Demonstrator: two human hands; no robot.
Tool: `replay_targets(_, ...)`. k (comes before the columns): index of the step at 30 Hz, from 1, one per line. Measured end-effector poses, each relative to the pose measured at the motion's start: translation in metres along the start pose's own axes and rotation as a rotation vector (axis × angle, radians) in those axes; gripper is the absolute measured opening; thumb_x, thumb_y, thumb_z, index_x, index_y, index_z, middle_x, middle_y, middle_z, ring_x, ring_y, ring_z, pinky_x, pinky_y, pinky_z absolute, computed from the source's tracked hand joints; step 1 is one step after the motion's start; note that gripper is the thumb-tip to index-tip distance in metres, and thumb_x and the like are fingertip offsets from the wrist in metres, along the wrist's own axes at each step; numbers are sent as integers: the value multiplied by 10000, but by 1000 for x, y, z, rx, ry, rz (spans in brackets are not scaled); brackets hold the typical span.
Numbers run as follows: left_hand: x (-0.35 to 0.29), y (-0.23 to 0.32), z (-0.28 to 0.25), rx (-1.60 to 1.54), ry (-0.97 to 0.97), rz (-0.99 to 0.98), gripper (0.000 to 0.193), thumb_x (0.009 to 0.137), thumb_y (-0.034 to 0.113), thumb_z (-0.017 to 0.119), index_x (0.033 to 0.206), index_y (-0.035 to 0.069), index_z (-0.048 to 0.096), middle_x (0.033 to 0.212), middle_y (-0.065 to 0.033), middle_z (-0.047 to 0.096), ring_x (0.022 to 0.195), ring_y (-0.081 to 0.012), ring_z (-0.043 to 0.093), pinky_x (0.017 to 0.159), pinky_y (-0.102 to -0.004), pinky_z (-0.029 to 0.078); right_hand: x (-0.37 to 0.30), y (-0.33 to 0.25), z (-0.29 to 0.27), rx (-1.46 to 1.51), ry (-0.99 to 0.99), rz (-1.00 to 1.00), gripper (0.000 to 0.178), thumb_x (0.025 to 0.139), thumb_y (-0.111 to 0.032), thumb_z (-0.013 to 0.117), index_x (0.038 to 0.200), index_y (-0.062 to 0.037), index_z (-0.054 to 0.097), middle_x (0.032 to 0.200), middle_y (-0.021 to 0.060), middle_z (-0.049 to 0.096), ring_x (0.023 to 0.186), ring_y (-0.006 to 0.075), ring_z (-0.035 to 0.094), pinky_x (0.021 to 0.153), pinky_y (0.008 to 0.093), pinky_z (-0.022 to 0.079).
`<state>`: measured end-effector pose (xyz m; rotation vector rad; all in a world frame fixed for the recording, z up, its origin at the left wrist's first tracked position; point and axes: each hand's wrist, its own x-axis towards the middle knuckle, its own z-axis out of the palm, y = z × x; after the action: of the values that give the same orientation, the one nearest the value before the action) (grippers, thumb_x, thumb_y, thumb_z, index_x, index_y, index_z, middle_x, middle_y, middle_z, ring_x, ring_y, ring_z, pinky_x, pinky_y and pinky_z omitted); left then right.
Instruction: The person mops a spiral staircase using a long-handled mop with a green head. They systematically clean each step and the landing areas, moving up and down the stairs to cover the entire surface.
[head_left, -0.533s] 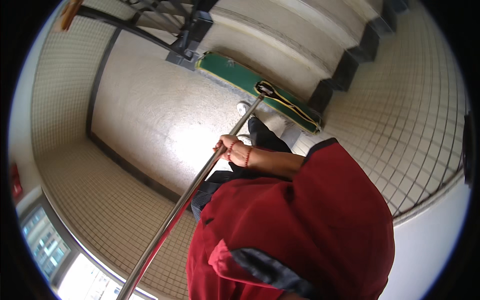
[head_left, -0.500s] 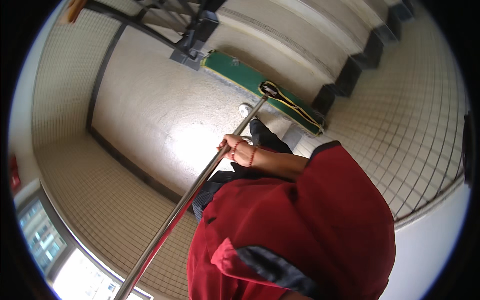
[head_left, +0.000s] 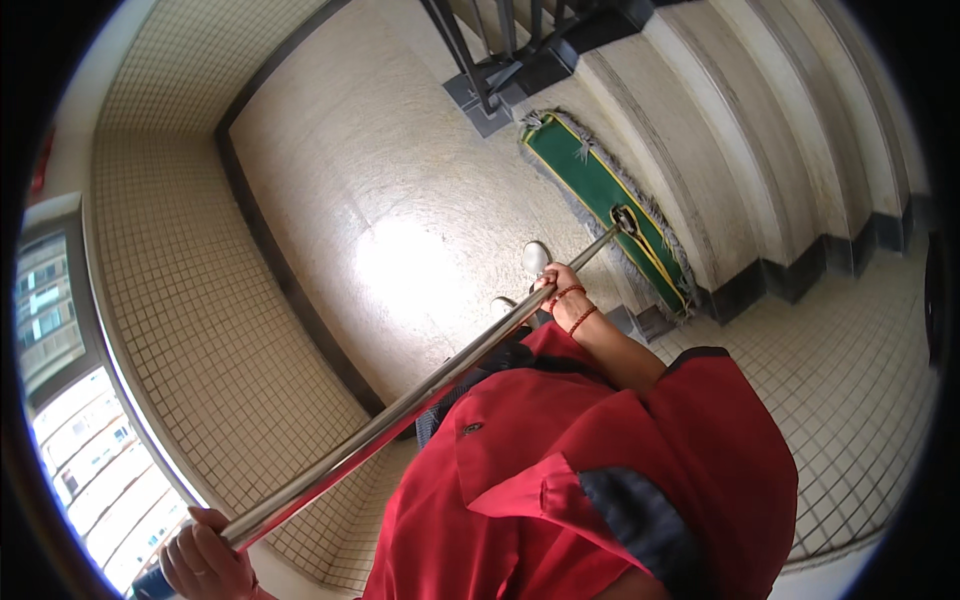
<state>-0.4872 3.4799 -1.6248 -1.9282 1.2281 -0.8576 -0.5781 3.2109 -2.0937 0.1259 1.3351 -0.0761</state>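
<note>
A wide dust mop [head_left: 575, 165] with a green top, yellow trim and grey fringe lies on the floor along the lowest stair. Its long metal handle [head_left: 420, 395] runs slantwise down to the lower left. My right hand [head_left: 563, 284], with red beads at the wrist, is closed round the handle's lower part, near the mop head. At the lower left, my left hand [head_left: 208, 558] grips the handle near its dark upper end. My shoe [head_left: 536, 258] stands just left of the mop head.
Stone stairs [head_left: 700, 150] rise to the right of the mop. A dark metal railing [head_left: 485, 60] stands at the top. Tiled walls [head_left: 190, 270] with dark skirting bound the landing at left and right. A window [head_left: 50, 300] is at the far left.
The view has turned, so the stairs and mop head appear farther right. My left hand has come into view on the handle. My right hand keeps its grip.
</note>
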Motion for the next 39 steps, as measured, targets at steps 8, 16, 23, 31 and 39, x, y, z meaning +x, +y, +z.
replay_targets(8, -21, -1, -32, 95, -171, -109, 183, 698, -8, 576, 562, 10, 455, 528, -69, 484, 467, -176, 495, 443, -258, 414, 3, 1, 16, -29, -131, 130, 292, 652, -54, 409, 416, -122, 252, 388, -15, 288, 348, 123, 346, 359, 228, 364)
replay_targets(16, -51, 40, -100, 78, -239, -212, 267, 751, 60, 540, 515, 32, 419, 446, -39, 335, 382, -153, 357, 391, -278, 292, -14, -10, 28, -160, -368, 113, 272, 675, -34, 399, 451, -110, 264, 410, 12, 308, 380, 138, 381, 375, 232, 375)
replay_targets(23, -22, 16, -54, 98, -136, -150, 335, 708, 32, 535, 473, 83, 301, 439, -35, 289, 382, -161, 339, 387, -286, 294, 18, -17, 40, 138, -380, 7, 254, 698, -2, 423, 483, -77, 311, 445, 48, 349, 404, 169, 391, 415, 284, 420)
replay_targets(31, -37, -19, 10, 114, -31, 7, 257, 781, 164, 481, 541, 121, 401, 504, -13, 369, 419, -182, 396, 403, -300, 330, 16, 29, 54, 221, -507, -243, 163, 703, -11, 483, 550, -7, 427, 492, 109, 439, 466, 226, 458, 529, 362, 452)
replay_targets(39, 9, -66, 120, 18, -30, 65, 226, 760, 187, 501, 546, 145, 439, 501, -12, 407, 428, -183, 430, 410, -296, 352, 27, 18, 74, 333, -319, -274, 171, 712, -22, 442, 545, 5, 420, 498, 125, 430, 460, 251, 467, 501, 389, 465)
